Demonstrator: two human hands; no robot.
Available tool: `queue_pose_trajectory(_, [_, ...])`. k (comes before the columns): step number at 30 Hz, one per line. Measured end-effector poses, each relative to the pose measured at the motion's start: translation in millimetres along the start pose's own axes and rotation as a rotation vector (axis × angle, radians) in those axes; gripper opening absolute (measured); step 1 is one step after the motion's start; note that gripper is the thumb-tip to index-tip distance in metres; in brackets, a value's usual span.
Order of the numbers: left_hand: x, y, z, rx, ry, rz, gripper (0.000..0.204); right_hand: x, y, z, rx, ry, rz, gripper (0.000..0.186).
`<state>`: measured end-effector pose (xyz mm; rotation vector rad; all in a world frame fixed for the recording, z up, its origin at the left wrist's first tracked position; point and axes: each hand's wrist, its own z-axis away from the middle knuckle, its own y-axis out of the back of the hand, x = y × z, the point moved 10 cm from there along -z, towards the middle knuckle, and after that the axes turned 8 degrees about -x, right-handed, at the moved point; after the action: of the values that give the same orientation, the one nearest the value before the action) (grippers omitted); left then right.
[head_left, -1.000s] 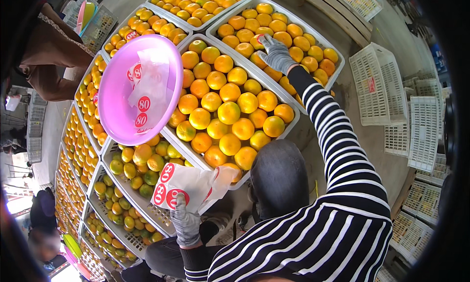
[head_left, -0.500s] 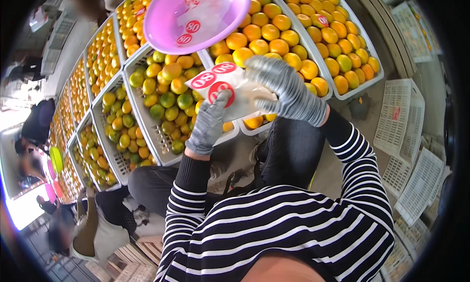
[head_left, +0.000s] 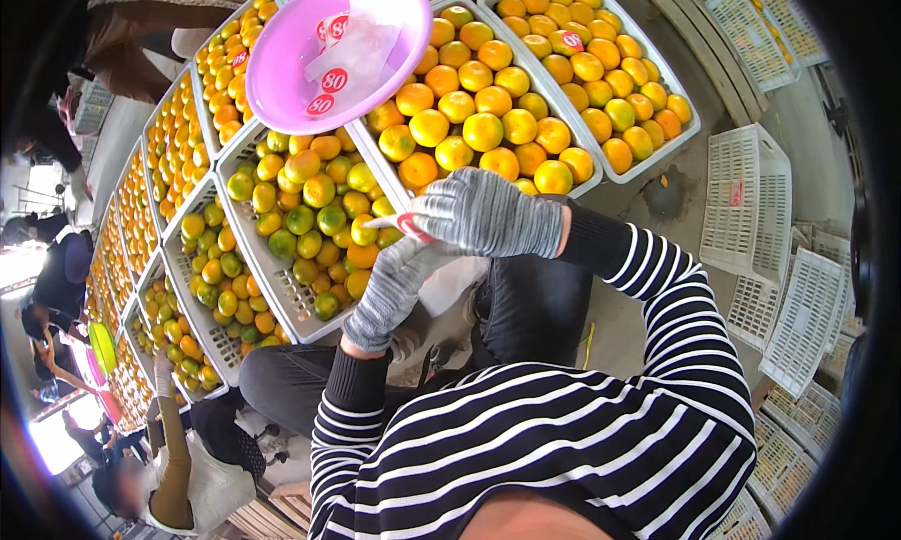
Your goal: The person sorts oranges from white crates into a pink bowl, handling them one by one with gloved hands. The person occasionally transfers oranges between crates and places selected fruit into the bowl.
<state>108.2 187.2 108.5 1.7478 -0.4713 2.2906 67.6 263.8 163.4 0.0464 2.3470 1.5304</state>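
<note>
My left hand, in a grey knit glove, grips a white paper sticker sheet with red round labels from below. My right hand, also gloved, closes over the same sheet from above, hiding much of it. The sheet is above the near corner of two crates: one of mixed green and orange citrus, one of orange citrus in neat rows. A pink basin holding loose sticker sheets sits on the crates beyond my hands. At the upper right, another crate of oranges has one red sticker showing.
More fruit crates run down the left. Co-workers are at the left beside coloured basins, another at the upper left. Stacked white plastic crates and wooden slats lie to the right.
My right hand has left the upper-right fruit crate and come down onto the sheet in my left hand. The sheet has turned, so fewer labels show. The view has shifted.
</note>
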Motion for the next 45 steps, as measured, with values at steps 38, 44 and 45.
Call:
queue_pose_trajectory(38, [-45.5,99.9,20.3,0.34,-0.17,0.519,0.043,262.7,14.4,108.7,0.244,-0.749,-0.013,0.024])
queue_pose_trajectory(44, [-36.3,103.6,34.5,0.397,-0.223,0.485,0.043,248.8,-87.0,93.3,-0.311,-0.656,0.154,0.042])
queue_pose_trajectory(45, [-38.0,105.8,36.8,0.402,-0.208,0.527,0.044,250.2,-91.5,98.9,-0.322,-0.682,0.121,0.047])
